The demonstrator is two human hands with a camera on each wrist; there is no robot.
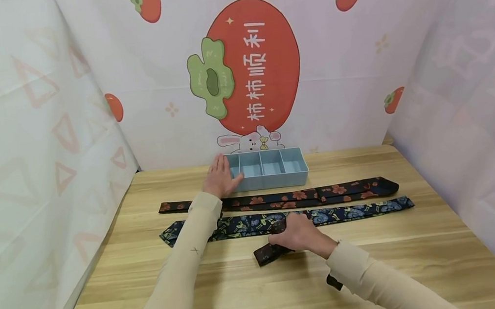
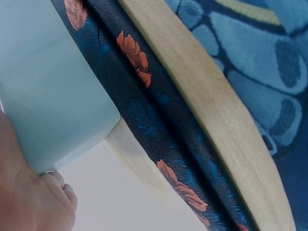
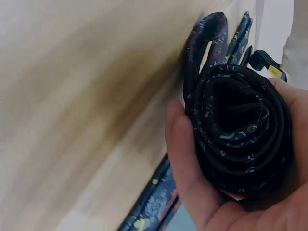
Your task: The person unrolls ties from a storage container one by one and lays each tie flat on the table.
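My right hand (image 1: 298,232) grips a rolled-up dark necktie (image 3: 240,130) with small pale patterns. Its coiled end faces the right wrist camera, and a loose fold sticks out past the fingers. At the near left end of a pale blue divided box (image 1: 272,181), my left hand (image 1: 220,176) rests with its fingers straight along the side and the thumb spread across the front rim. Closest to the box lies a dark tie with orange flowers (image 1: 286,196), stretched out flat. A navy tie with blue and yellow figures (image 1: 345,213) lies in front of it, partly hidden by both arms.
The wooden table (image 1: 152,275) runs up to a printed cloth backdrop (image 1: 333,78), with the box standing close against it. Cloth sides rise at left and right. A small dark piece (image 1: 334,282) shows beneath the right sleeve.
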